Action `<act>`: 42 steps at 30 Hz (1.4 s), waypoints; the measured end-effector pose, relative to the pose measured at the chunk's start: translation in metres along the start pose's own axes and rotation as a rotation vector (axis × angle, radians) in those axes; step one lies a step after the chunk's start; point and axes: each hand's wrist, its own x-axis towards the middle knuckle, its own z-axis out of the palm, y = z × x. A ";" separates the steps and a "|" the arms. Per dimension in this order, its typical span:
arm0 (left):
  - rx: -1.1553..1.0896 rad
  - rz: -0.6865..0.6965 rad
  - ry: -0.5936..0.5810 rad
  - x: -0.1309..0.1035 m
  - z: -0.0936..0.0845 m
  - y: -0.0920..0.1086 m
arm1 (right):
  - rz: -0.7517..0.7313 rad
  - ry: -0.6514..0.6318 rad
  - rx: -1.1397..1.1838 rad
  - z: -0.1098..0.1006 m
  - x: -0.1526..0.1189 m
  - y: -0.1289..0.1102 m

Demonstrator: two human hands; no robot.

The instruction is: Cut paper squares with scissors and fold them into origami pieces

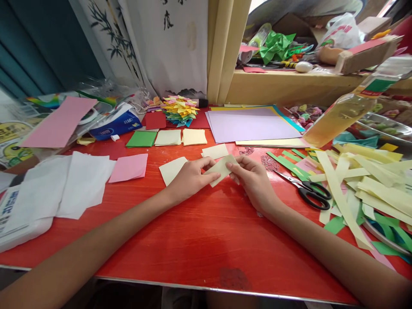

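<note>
Between my two hands, just above the red table, is a small pale yellow piece of paper that looks folded into a rectangle. My left hand pinches its left end between thumb and fingers. The right end is pinched by my right hand, thumb on top. A pale yellow paper square lies beside my left hand, partly covered by it. Just behind the hands lies another pale yellow paper. Black-handled scissors rest to the right of my right hand, blades pointing left.
Paper strips are heaped at the right, near a tilted-looking bottle. Green squares, pink squares and white sheets lie left. Lilac sheets and a colourful folded-paper stack are at the back.
</note>
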 end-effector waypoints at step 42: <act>0.261 0.164 0.201 0.003 -0.015 0.010 | 0.047 -0.336 -0.260 0.005 -0.005 -0.003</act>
